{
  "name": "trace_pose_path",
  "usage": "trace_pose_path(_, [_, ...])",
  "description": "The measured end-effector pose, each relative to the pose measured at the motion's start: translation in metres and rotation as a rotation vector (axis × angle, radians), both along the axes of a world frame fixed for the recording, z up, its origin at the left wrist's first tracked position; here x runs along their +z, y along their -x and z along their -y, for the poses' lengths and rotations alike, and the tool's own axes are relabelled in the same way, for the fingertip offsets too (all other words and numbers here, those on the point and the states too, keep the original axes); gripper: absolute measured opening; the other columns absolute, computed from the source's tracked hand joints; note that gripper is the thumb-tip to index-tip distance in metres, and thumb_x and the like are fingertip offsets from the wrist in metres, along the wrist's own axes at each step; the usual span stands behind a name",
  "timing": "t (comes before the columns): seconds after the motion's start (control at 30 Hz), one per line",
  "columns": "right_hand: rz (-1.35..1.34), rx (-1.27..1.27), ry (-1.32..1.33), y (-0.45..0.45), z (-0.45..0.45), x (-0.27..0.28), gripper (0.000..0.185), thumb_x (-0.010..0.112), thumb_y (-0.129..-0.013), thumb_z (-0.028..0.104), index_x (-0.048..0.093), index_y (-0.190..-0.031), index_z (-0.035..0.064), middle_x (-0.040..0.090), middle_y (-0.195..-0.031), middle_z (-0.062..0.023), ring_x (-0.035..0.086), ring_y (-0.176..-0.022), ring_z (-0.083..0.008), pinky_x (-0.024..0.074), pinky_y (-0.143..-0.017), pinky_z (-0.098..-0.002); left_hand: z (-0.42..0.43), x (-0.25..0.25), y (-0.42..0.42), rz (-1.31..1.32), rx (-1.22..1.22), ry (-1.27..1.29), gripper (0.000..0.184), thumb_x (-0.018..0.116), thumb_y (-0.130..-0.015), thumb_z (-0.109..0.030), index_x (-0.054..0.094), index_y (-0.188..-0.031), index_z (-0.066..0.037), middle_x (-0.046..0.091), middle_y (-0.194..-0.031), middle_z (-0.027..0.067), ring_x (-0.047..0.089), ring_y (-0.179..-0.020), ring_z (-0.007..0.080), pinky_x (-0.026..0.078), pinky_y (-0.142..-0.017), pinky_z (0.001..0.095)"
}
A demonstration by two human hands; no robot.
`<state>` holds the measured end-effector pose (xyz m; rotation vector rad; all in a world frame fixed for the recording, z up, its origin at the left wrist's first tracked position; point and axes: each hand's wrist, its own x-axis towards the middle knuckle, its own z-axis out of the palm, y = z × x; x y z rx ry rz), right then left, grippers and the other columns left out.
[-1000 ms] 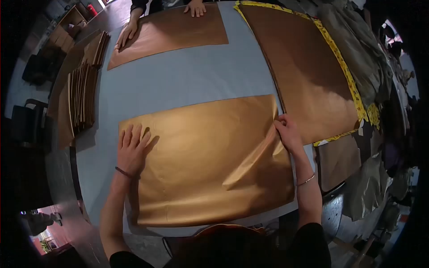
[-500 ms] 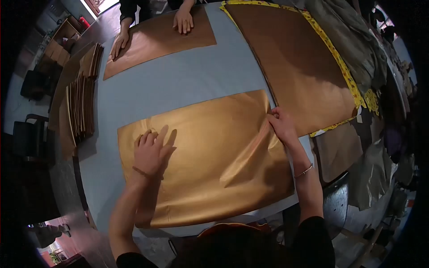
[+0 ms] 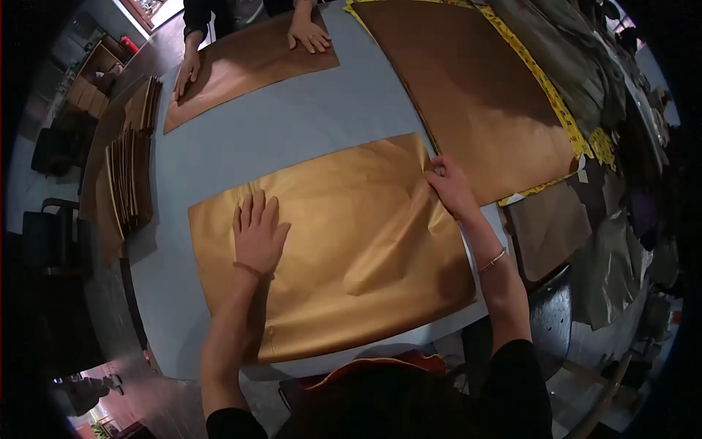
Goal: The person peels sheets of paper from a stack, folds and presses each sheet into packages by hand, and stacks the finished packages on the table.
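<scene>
The left hand (image 3: 259, 238) lies open, fingers spread, on a glossy, gold-brown rectangular sheet (image 3: 336, 212); the right hand (image 3: 452, 190) pinches its creased far-right edge.

Before you, the near sheet (image 3: 351, 212) lies on the worktop (image 3: 241, 154), your left hand (image 3: 258, 238) on its left part, your right hand (image 3: 450, 190) at its right edge. Far left, another person's hands (image 3: 309, 35) rest on the far sheet (image 3: 252, 69). A stack (image 3: 130, 175) sits left, a panel (image 3: 468, 88) right, cloth (image 3: 574, 58) farther right.

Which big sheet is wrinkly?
The gold sheet under the wearer's left hand, with a big crease; the far copper sheet and yellow-edged brown sheet look smoother.
</scene>
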<state>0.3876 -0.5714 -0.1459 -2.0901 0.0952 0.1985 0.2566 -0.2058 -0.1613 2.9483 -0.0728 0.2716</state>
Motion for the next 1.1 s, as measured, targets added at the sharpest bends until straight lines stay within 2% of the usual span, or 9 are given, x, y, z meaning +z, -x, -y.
trace_pose_path(0.23, [-0.201,0.013,-0.376,0.047,0.012,0.025,0.049,0.061,-0.088,0.021,0.038,-0.127,0.0005,0.059,-0.09,-0.0073,0.055,-0.079,-0.0114,0.0444,-0.07,-0.0255,-0.002,-0.002,0.0,-0.046,0.022,-0.01,0.054,0.05,-0.09,-0.038,0.041,-0.136,-0.012,0.032,-0.146,0.0138,0.024,-0.136,0.0359,0.016,-0.111,0.0498])
trace_pose_path(0.4, [-0.337,0.021,-0.374,0.117,0.05,0.031,0.059,0.062,-0.089,0.024,0.029,-0.134,0.0031,0.059,-0.096,-0.0095,0.056,-0.091,-0.0147,0.0446,-0.079,-0.0274,-0.006,-0.011,0.0,-0.017,-0.001,-0.052,0.055,0.046,-0.092,-0.04,0.038,-0.138,-0.012,0.03,-0.148,0.0131,0.023,-0.137,0.0351,0.015,-0.112,0.0482])
trace_pose_path(0.5, [-0.343,0.043,-0.219,0.156,0.061,0.04,0.061,0.063,-0.087,0.023,0.029,-0.134,0.0036,0.058,-0.097,-0.0098,0.057,-0.089,-0.0157,0.0441,-0.08,-0.0273,-0.01,-0.017,-0.001,0.039,-0.031,-0.092,0.053,0.045,-0.093,-0.04,0.038,-0.138,-0.013,0.031,-0.148,0.0125,0.023,-0.137,0.0341,0.016,-0.112,0.0481])
trace_pose_path(0.67, [-0.221,0.068,-0.219,0.195,0.073,0.037,0.06,0.063,-0.081,-0.003,0.034,-0.132,0.0056,0.053,-0.108,-0.0073,0.059,-0.084,-0.0123,0.0508,-0.071,-0.0251,-0.017,-0.023,-0.004,0.047,-0.053,-0.088,0.054,0.043,-0.094,-0.042,0.037,-0.139,-0.014,0.031,-0.148,0.0113,0.023,-0.138,0.0331,0.016,-0.112,0.0471])
trace_pose_path(0.83, [-0.168,0.063,-0.176,0.202,0.074,0.033,0.05,0.063,-0.079,-0.001,0.045,-0.126,0.001,0.054,-0.113,-0.0116,0.063,-0.082,-0.0167,0.0518,-0.065,-0.0269,-0.013,-0.021,-0.003,0.0,-0.012,-0.099,0.054,0.041,-0.094,-0.044,0.037,-0.139,-0.014,0.029,-0.149,0.0112,0.022,-0.138,0.0327,0.013,-0.113,0.0467])
trace_pose_path(0.93, [-0.084,0.11,0.059,0.203,0.069,0.039,0.05,0.066,-0.078,0.003,0.048,-0.124,0.0037,0.053,-0.117,-0.0123,0.062,-0.09,-0.0227,0.0519,-0.072,-0.0319,-0.014,-0.022,-0.004,0.031,-0.032,-0.082,0.055,0.041,-0.094,-0.044,0.037,-0.139,-0.014,0.029,-0.149,0.0111,0.022,-0.138,0.0327,0.013,-0.113,0.0469])
trace_pose_path(1.0, [0.289,0.242,0.633,0.203,0.056,0.046,0.05,0.067,-0.077,0.007,0.05,-0.124,0.0075,0.049,-0.124,-0.0137,0.053,-0.11,-0.0301,0.0453,-0.09,-0.0416,-0.015,-0.024,-0.006,0.031,-0.012,-0.109,0.055,0.042,-0.094,-0.044,0.037,-0.139,-0.014,0.03,-0.149,0.0109,0.023,-0.138,0.0328,0.014,-0.113,0.0472])
trace_pose_path(1.03, [0.284,0.266,0.624,0.198,0.045,0.05,0.05,0.067,-0.077,0.007,0.05,-0.124,0.0075,0.049,-0.124,-0.0137,0.053,-0.11,-0.0301,0.0453,-0.09,-0.0416,-0.012,-0.021,-0.006,0.036,-0.012,-0.112,0.055,0.042,-0.094,-0.044,0.037,-0.139,-0.014,0.03,-0.148,0.0105,0.023,-0.137,0.0327,0.014,-0.113,0.0471])
trace_pose_path(1.1, [0.49,0.492,0.542,0.185,0.014,0.052,0.047,0.065,-0.082,0.021,0.051,-0.126,0.0105,0.044,-0.132,-0.0127,0.035,-0.129,-0.0319,0.0266,-0.107,-0.0485,-0.011,-0.019,-0.002,0.037,-0.012,-0.097,0.054,0.042,-0.094,-0.044,0.038,-0.139,-0.015,0.031,-0.148,0.0099,0.024,-0.137,0.0325,0.015,-0.112,0.0473])
